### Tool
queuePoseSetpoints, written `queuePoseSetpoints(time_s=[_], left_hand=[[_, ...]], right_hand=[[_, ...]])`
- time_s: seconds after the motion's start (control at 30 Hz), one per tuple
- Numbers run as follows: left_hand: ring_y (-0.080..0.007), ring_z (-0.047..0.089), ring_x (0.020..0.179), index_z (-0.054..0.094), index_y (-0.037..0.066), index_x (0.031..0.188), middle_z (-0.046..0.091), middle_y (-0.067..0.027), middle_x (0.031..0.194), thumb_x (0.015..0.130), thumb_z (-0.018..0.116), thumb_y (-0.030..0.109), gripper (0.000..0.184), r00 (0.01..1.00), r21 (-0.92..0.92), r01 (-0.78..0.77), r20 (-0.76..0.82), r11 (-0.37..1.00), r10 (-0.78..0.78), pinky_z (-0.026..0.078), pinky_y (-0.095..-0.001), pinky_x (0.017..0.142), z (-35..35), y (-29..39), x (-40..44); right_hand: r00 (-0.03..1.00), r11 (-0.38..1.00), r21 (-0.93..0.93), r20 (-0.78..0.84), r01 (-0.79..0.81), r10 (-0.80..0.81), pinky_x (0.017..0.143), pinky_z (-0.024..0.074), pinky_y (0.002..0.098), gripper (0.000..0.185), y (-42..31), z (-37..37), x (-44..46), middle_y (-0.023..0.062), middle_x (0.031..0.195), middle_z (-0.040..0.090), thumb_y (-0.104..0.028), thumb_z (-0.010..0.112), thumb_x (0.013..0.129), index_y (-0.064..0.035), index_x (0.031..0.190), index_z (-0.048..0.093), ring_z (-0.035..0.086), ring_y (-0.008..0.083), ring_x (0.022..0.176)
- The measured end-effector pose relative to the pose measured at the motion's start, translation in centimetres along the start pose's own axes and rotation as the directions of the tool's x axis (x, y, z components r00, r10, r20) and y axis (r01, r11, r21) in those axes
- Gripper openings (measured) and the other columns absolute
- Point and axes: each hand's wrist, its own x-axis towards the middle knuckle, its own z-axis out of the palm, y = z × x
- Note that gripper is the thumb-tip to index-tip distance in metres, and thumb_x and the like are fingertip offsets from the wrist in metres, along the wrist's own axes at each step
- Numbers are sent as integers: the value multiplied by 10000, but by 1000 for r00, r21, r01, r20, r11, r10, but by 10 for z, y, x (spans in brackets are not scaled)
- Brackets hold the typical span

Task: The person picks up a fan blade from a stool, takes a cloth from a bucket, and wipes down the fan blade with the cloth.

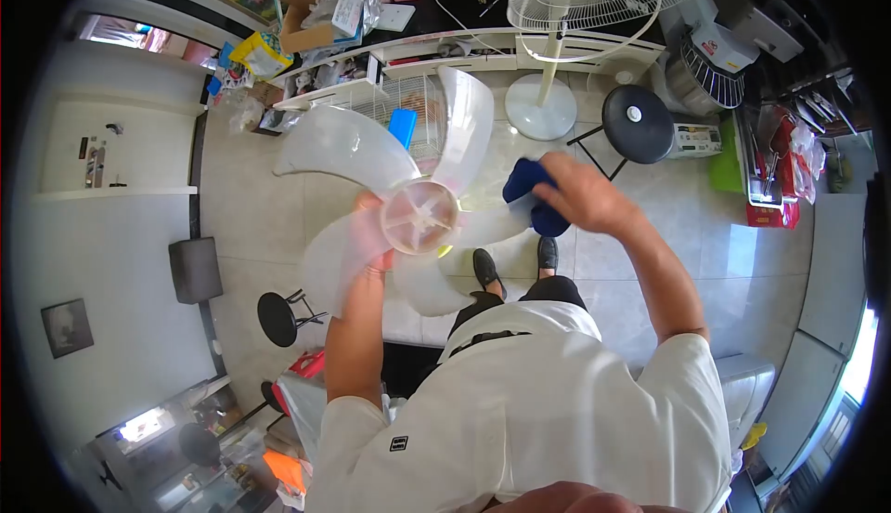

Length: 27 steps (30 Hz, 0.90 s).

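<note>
A translucent whitish fan blade (339,146) with several broad petals and a round ribbed hub is held up before my body. My left hand (368,230) is closed on it at the left side of the hub, partly hidden behind the see-through plastic. My right hand (589,199) grips a dark blue cloth (527,179) at the tip of the right-hand petal. Whether the cloth touches that petal, I cannot tell. Farther off stands a white pedestal fan (549,58) with its front grille ring hanging loose and no blade visible inside.
A black round stool (638,123) stands right of the fan's base. Behind the blade is a wire cage (422,109) with a blue object near it. A low white cabinet (418,49) carries a cardboard box (306,16). Another small stool (277,319) is at left.
</note>
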Motion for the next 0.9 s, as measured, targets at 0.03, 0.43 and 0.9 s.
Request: queuePoseSetpoints(time_s=[0.03, 0.43, 0.9], left_hand=[[-343, 682, 1072, 595, -61, 1283, 675, -199, 1232, 835, 563, 369, 622, 1000, 15, 2, -5, 1000, -2, 607, -485, 877, 6, 5, 1], [-413, 668, 1088, 610, -5, 1311, 678, -193, 1219, 856, 476, 487, 684, 934, -338, 289, 305, 896, -186, 598, -530, 776, 140, -27, 32], [-424, 675, 999, 547, 21, 1401, 555, -390, 1322, 859, 457, 591, 792, 842, -271, 308, 524, 912, -129, 572, -464, 687, 191, -67, 48]], right_hand=[[977, 975, 87, -37, -207, 210, 897, 496, 464, 290, 13, -7, -6, 178, 1063, 662, -261, 653, 962, -9, 1092, 591, 635, 376, 1006], [853, 983, 18, -500, 184, -151, 944, 471, 490, 336, 19, -12, -22, 200, 1114, 581, -168, 740, 842, -17, 1107, 599, 563, 407, 1051], [813, -363, 926, 132, 103, 567, 926, 587, 371, 370, 88, -23, -85, 90, 1120, 701, -293, 672, 998, -16, 1232, 595, 710, 189, 994]])
